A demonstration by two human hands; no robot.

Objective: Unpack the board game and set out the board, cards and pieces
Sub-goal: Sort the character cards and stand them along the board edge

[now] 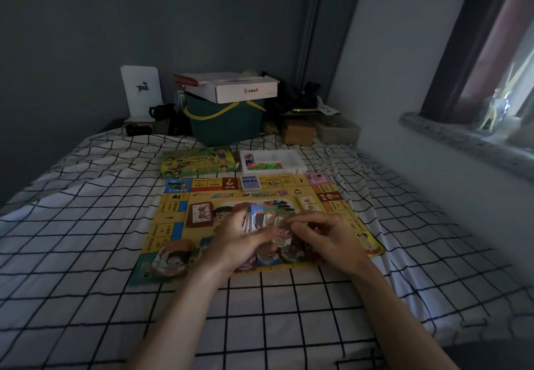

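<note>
Surface: a bed covered with a white sheet with a black grid pattern [86,239]; everything for the game lies on it.
Board: a yellow paper game board with printed squares round its edge [173,210], unfolded flat on the sheet in front of the person.
Left hand: the left hand [239,239] is over the middle of the board, its grip clamped on a fanned stack of colourful picture cards [260,216].
Right hand: the right hand [332,236] is just beside the left, fingertips curled together and pinching the near edge of the same fan.
Cards on the board: a brown-backed deck [200,214] left of the hands; a blue-and-white deck [250,182] on the far edge; a picture-faced stack [170,258] on the near left corner; a yellow-and-white stack [307,202] to the right.
Pink item: a small pink piece [318,177] on the far right corner, too blurred to identify.
Pieces: a white rectangular tray [289,157] just beyond the board, holding small green and pink plastic pieces [261,164].
Box: a green illustrated game box lid [198,161] left of the tray.
Background: a dark green bin with yellow handles [225,124] against the wall, with a white cardboard box [245,90] on top.
</note>
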